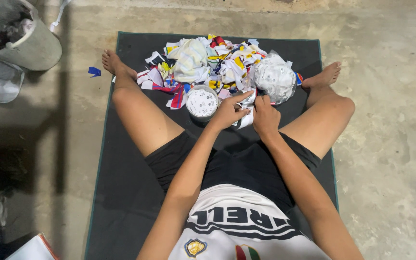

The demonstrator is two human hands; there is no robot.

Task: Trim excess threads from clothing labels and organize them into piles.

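down on a dark floor mat (121, 202), a person sits with bare legs spread, both hands meeting between the knees. left hand (228, 113) pinches a white printed strip of paper or cloth (244, 119), index finger stretched out along its top edge. right hand (265, 118) is curled closed on the same strip from the other side, knuckles up. just beside the left hand stands a small round tub (201, 102) filled with white printed pieces. near the right hand lies a clear plastic bag (275, 77) stuffed with similar white pieces. behind both, a heap of colourful scraps (201, 62) spreads across the mat. a grey bucket (30, 43) sits on the concrete at far left.
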